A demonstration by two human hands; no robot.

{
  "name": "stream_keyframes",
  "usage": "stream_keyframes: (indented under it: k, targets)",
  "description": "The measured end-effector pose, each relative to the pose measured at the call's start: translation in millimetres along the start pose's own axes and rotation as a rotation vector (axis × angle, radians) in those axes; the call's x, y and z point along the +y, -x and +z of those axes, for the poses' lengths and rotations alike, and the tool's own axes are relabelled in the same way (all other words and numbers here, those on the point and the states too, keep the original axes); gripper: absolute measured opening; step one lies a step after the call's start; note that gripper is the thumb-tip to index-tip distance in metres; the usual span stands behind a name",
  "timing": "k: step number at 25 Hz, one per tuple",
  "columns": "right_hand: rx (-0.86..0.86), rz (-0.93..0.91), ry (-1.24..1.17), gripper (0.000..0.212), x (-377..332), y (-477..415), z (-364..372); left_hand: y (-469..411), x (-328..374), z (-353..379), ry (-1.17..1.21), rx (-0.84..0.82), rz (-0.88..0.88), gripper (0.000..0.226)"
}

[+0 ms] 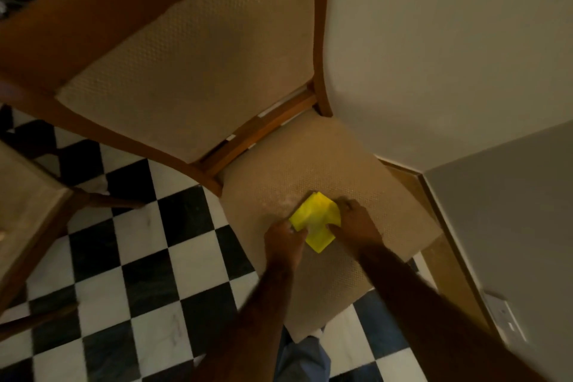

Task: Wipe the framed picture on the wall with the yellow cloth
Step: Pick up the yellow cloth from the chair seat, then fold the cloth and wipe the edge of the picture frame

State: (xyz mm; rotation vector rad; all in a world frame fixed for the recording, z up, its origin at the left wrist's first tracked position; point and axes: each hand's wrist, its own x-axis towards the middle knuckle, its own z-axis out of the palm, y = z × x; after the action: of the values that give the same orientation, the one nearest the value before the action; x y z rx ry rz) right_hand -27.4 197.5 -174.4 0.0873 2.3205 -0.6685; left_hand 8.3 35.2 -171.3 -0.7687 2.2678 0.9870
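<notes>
A folded yellow cloth (316, 220) lies on the beige seat of a wooden chair (325, 164). My left hand (283, 240) pinches the cloth's near left edge between thumb and fingers. My right hand (356, 222) presses on the cloth's right side, with the thumb on top of it. Both hands touch the cloth, and it still rests on the seat. No framed picture is in view.
The chair's tall upholstered back (192, 71) rises at the upper left. A pale wall (449, 40) and a wooden skirting board (446, 242) run along the right, with a wall socket (505, 319) low down. Below is a black-and-white checkered floor (139, 257). Another chair (34, 211) stands at the left.
</notes>
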Motion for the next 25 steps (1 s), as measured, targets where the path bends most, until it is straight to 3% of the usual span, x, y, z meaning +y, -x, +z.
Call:
stream_keyframes:
  k: [4, 7, 10, 15, 20, 25]
  targets:
    - [0.056, 0.088, -0.264, 0.060, -1.4, -14.9, -0.1, -16.7, -6.0, 6.8, 0.281, 0.001, -0.173, 0.036]
    - [-0.014, 0.175, -0.469, 0.060, -2.3, -7.8, -17.0, -10.3, 7.9, -7.5, 0.513, 0.015, -0.137, 0.017]
    - [0.103, 0.206, -0.717, 0.021, -8.6, 19.0, -52.1, 6.2, 45.3, -29.0, 0.589, 0.019, 0.022, 0.018]
    - [0.255, 0.078, -0.970, 0.030, -21.1, 85.5, -151.5, 49.7, 138.5, -58.1, 0.619, -0.027, 0.294, 0.017]
    - [0.476, 0.025, -0.958, 0.035, -16.3, 193.8, -267.3, 140.0, 249.1, -76.5, 0.680, -0.113, 0.513, 0.042]
    - [0.655, -0.084, -0.954, 0.036, -10.0, 335.2, -372.8, 267.3, 353.8, -97.4, 0.671, -0.074, 0.767, 0.033]
